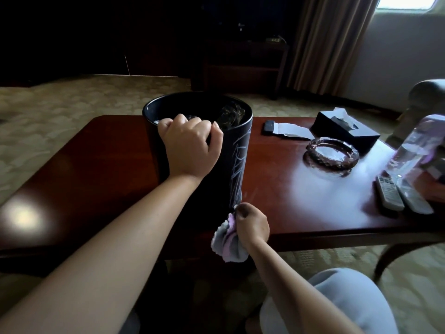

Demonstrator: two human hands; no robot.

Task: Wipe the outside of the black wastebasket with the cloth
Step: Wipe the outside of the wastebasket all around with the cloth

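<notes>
Black and cylindrical, the wastebasket [231,150] stood upright on the dark red-brown wooden table [101,169], near the table's front edge, with crumpled dark contents visible inside its rim.

Head view. The left hand [190,145] gripped the near rim of the wastebasket, its fingers curled over the edge and its forearm stretched across the tabletop. The right hand [251,225] clutched a bunched grey and lilac cloth [227,239] and held it against the lower right side of the wastebasket, close to where the base met the table. Pale streaks marked the wastebasket's outer wall above the cloth.

To the right on the same table lay a glass ashtray [332,155], and beyond it a black tissue box [344,128] with a tissue protruding. A small dark object with white paper [286,130] rested between the wastebasket and the tissue box. Two remote controls [402,194] lay side by side near the table's right edge, just beside a clear plastic bottle [414,150]. Patterned carpet [60,102] covered the floor, and curtains [330,42] hung at the back right.
</notes>
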